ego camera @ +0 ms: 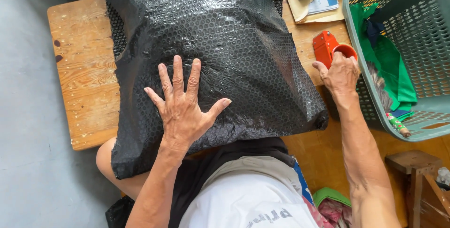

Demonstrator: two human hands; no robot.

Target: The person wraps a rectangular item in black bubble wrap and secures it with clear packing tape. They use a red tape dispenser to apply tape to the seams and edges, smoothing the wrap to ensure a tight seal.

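Now the left hand (pixel 183 103) lies flat, fingers spread, grasping nothing, pinning the black bubble-wrap parcel (pixel 211 64) at centre so it stays put on the wooden bench (pixel 82 68). At three o'clock the right hand (pixel 341 74) grips the red tape dispenser (pixel 328 46) (beside the green basket (pixel 370 101)).

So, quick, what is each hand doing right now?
Left hand: open, fingers spread, pressing flat on the black bubble-wrap parcel.
Right hand: closed around the red tape dispenser beside the green basket.
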